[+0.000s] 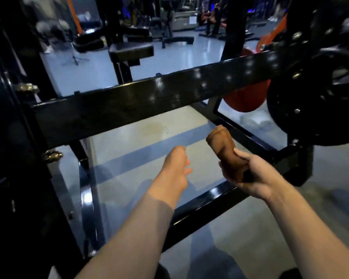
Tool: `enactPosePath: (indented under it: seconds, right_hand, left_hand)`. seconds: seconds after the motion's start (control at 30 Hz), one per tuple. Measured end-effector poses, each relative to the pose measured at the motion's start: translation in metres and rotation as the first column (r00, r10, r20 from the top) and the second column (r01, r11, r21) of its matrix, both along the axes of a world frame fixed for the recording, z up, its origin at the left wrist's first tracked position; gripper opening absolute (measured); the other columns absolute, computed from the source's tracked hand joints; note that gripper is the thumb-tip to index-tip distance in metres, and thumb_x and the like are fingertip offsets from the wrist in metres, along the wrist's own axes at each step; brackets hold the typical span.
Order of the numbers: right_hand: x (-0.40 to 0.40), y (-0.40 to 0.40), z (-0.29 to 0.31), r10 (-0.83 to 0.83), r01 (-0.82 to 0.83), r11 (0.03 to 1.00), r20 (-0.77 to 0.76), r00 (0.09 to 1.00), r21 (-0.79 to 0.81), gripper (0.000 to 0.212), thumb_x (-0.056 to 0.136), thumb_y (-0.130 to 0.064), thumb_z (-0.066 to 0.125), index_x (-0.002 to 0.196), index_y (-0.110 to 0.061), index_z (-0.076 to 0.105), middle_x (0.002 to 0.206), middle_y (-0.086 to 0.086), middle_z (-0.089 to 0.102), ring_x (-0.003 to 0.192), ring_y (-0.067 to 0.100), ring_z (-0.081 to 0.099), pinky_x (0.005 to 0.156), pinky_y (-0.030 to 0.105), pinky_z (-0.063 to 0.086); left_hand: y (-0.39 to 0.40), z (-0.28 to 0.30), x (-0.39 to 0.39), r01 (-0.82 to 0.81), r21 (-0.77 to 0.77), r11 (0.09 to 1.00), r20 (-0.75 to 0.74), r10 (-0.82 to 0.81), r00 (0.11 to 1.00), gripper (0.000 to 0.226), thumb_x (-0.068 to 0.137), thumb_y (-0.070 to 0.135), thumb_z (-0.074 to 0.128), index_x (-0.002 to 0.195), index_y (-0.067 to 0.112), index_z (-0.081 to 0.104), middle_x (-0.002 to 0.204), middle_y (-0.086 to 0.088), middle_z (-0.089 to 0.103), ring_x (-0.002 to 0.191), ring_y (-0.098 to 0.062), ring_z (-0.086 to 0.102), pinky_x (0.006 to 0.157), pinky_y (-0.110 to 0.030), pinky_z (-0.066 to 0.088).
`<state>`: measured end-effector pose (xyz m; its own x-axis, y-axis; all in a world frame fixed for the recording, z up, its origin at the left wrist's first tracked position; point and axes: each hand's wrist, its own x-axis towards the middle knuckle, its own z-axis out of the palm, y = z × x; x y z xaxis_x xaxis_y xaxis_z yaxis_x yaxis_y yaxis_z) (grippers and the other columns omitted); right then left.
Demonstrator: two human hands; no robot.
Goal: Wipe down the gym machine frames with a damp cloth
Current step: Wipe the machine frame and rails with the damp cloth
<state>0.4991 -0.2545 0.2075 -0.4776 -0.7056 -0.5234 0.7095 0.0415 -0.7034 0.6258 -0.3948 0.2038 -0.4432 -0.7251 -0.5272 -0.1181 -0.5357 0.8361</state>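
The right hand (248, 174) grips a rolled brown cloth (225, 152) by its lower end, the free end pointing toward 11 o'clock; the roll is held in the air, below and apart from the black crossbeam (149, 101) of the machine frame. The left hand (176, 168) holds nothing, its fingers loosely extended toward the cloth, just beside it but not touching. The step in hand appears to be readying the cloth. For good contact, unroll it into a flat pad, using the left hand to open the free end. Apply the pad to the crossbeam's top face and draw it along the length in overlapping passes, then cover the front face. The lower rail (206, 210) at 6 o'clock and the weight plate (318, 97) at 3 o'clock bound the working space; keep knuckles off the bolts.
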Motion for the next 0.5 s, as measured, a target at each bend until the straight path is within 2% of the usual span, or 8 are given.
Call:
enactPosePath:
  seconds: [0.07, 0.17, 0.27, 0.3, 0.33, 0.4, 0.5]
  right_hand:
    - [0.002, 0.002, 0.005, -0.025, 0.027, 0.999, 0.068, 0.997, -0.028, 0.025, 0.103, -0.028, 0.056, 0.108, -0.005, 0.065, 0.083, 0.015, 0.067, 0.08, 0.022, 0.063, 0.084, 0.031, 0.048]
    - [0.005, 0.004, 0.005, 0.025, -0.024, 0.999, 0.042, 0.999, -0.03, 0.021, 0.101, -0.024, 0.056, 0.105, -0.004, 0.064, 0.083, 0.015, 0.065, 0.075, 0.022, 0.06, 0.074, 0.031, 0.047]
    - [0.014, 0.001, 0.006, 0.164, -0.161, 0.986, -0.103, 0.981, 0.033, 0.022, 0.102, -0.024, 0.055, 0.113, -0.009, 0.068, 0.087, 0.015, 0.065, 0.071, 0.023, 0.057, 0.063, 0.032, 0.047]
    - [0.016, 0.0, 0.007, 0.189, -0.181, 0.982, -0.172, 0.967, 0.059, 0.024, 0.103, -0.024, 0.056, 0.116, -0.009, 0.07, 0.093, 0.015, 0.067, 0.075, 0.025, 0.06, 0.065, 0.035, 0.051]
    - [0.018, -0.001, 0.009, 0.188, -0.173, 0.981, -0.227, 0.956, 0.085, 0.025, 0.103, -0.024, 0.058, 0.116, -0.008, 0.072, 0.1, 0.014, 0.069, 0.083, 0.028, 0.063, 0.073, 0.041, 0.057]
    - [0.02, -0.003, 0.012, 0.141, -0.11, 0.985, -0.256, 0.956, 0.133, 0.022, 0.1, -0.025, 0.064, 0.11, -0.007, 0.072, 0.107, 0.013, 0.068, 0.098, 0.031, 0.066, 0.095, 0.054, 0.057]
    - [0.018, -0.004, 0.01, 0.154, -0.115, 0.98, -0.251, 0.956, 0.165, 0.02, 0.094, -0.024, 0.072, 0.106, -0.008, 0.069, 0.112, 0.013, 0.07, 0.108, 0.033, 0.066, 0.1, 0.058, 0.054]
  left_hand:
    - [0.016, -0.004, -0.007, 0.057, 0.095, 0.994, -0.018, -0.055, 0.998, 0.051, 0.107, 0.043, 0.042, 0.144, 0.009, 0.051, 0.137, -0.01, 0.056, 0.126, -0.03, 0.054, 0.106, -0.044, 0.04]
    - [0.018, -0.012, -0.014, 0.208, 0.134, 0.969, -0.076, -0.199, 0.977, 0.07, 0.1, 0.066, 0.038, 0.134, 0.008, 0.06, 0.124, -0.007, 0.067, 0.121, -0.029, 0.059, 0.116, -0.049, 0.033]
    - [0.015, -0.014, -0.014, 0.278, 0.017, 0.96, -0.144, -0.273, 0.951, 0.057, 0.099, 0.061, 0.051, 0.127, 0.014, 0.066, 0.117, -0.007, 0.074, 0.114, -0.025, 0.068, 0.104, -0.044, 0.05]
    - [0.016, -0.016, -0.014, 0.279, -0.038, 0.959, -0.149, -0.282, 0.948, 0.048, 0.1, 0.054, 0.055, 0.126, 0.015, 0.067, 0.114, -0.006, 0.076, 0.11, -0.024, 0.07, 0.098, -0.041, 0.055]
    - [0.016, -0.018, -0.014, 0.26, -0.093, 0.961, -0.145, -0.271, 0.951, 0.042, 0.101, 0.047, 0.057, 0.125, 0.014, 0.068, 0.111, -0.006, 0.077, 0.107, -0.022, 0.072, 0.096, -0.039, 0.057]
    - [0.015, -0.019, -0.012, 0.197, -0.178, 0.964, -0.141, -0.223, 0.965, 0.034, 0.103, 0.04, 0.058, 0.12, 0.013, 0.07, 0.109, -0.006, 0.078, 0.102, -0.021, 0.074, 0.093, -0.036, 0.059]
    - [0.015, -0.019, -0.01, 0.173, -0.239, 0.955, -0.144, -0.211, 0.967, 0.033, 0.102, 0.043, 0.058, 0.124, 0.019, 0.066, 0.111, -0.002, 0.077, 0.104, -0.019, 0.073, 0.088, -0.035, 0.06]
